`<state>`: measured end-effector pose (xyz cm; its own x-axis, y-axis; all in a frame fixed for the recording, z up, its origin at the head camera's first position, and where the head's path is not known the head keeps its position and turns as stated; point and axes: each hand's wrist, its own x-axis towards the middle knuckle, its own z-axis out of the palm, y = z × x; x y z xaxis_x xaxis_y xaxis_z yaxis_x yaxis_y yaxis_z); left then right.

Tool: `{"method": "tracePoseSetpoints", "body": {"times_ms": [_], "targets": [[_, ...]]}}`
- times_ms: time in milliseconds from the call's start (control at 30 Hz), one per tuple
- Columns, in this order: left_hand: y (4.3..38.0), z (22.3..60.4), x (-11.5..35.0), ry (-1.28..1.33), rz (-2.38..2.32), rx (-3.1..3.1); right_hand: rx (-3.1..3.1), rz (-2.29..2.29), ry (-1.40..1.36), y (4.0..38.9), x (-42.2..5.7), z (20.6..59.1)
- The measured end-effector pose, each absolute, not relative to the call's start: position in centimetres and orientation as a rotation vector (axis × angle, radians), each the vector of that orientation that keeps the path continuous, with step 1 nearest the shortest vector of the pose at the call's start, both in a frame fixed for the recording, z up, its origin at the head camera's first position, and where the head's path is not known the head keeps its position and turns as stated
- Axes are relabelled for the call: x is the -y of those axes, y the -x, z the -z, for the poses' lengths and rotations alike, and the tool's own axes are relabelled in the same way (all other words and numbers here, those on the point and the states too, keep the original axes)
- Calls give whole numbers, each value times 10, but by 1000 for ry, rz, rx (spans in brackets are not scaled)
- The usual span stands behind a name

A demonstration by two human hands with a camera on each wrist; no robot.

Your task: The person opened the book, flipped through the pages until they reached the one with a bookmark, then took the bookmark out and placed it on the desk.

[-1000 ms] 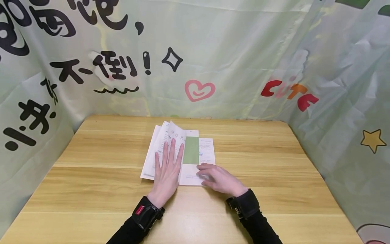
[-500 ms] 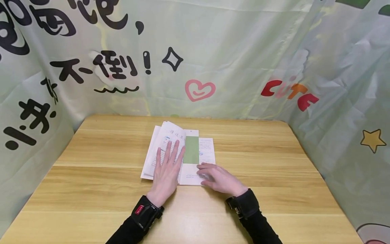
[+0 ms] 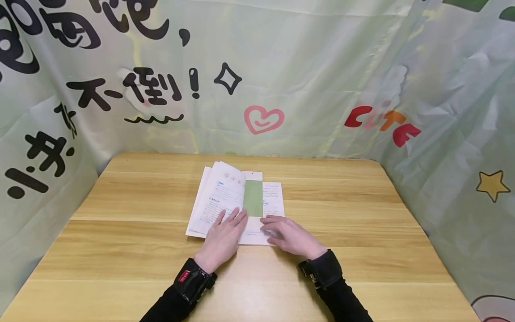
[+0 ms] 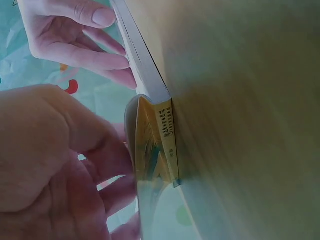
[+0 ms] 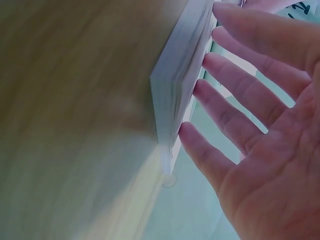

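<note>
An open book (image 3: 225, 188) lies on the wooden table, its left pages covered in print and slightly raised. Across its right side are a green rectangle (image 3: 253, 199) and a narrower printed page (image 3: 273, 197). My left hand (image 3: 222, 239) rests on the lower left page by the fold, fingers straight and side by side. My right hand (image 3: 293, 236) touches the lower right page with its fingertips, the fingers loosely bent and spread. From the left wrist, the yellow spine (image 4: 167, 122) shows dark lettering; from the right wrist, the thick page block (image 5: 175, 85) shows.
The wooden table (image 3: 354, 214) reaches to a pale green printed cloth (image 3: 322, 67) hanging behind it and at both sides. Black wrist straps sit on the left wrist (image 3: 192, 281) and right wrist (image 3: 323, 268), over dark sleeves.
My left hand has slid down the left page toward its lower edge, and its fingers have come together. A lifted page has settled leftward. My right hand has stayed in place.
</note>
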<state>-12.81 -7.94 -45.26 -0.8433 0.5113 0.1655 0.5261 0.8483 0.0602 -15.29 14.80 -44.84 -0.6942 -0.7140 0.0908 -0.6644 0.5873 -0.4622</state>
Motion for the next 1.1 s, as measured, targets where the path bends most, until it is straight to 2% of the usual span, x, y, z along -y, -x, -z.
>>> {"method": "tracePoseSetpoints", "body": {"times_ms": [733, 1100], "targets": [[126, 453, 82, 863, 241, 2902, -2698, 694, 1159, 152, -147, 445], [125, 453, 81, 859, 285, 2927, -2760, 884, 1006, 152, -140, 446]]}}
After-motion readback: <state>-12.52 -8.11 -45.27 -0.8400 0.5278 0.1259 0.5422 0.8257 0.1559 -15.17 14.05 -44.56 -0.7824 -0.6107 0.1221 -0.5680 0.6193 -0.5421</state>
